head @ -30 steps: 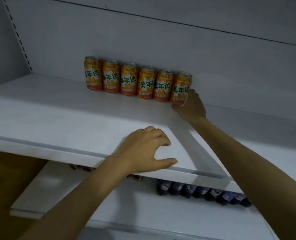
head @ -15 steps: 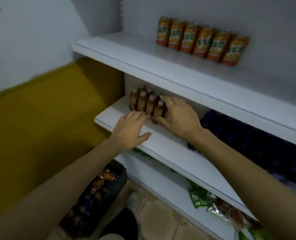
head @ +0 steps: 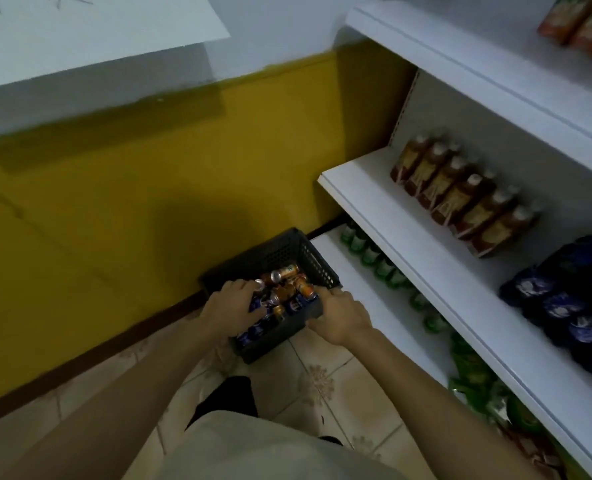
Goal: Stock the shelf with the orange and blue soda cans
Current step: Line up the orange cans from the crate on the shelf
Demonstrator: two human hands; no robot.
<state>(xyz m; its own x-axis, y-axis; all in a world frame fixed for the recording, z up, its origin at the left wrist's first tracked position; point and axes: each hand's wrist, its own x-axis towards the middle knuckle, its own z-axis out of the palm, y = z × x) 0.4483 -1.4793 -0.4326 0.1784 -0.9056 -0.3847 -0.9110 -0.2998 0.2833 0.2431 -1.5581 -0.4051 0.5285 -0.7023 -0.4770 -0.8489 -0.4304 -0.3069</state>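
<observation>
1. Cans [head: 289, 271], orange and blue, lie jumbled in a black crate [head: 273, 252] on the tiled floor [head: 322, 375], just beside the bottom shelf [head: 356, 282].
2. Left hand [head: 230, 306] is down among them, fingers curled; whether it grips one, I cannot tell.
3. Right hand [head: 339, 315] grasps the crate's rim.

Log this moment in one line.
stage: pickup | left hand: among soda cans in crate, grip unclear | right hand: holds crate rim
</observation>
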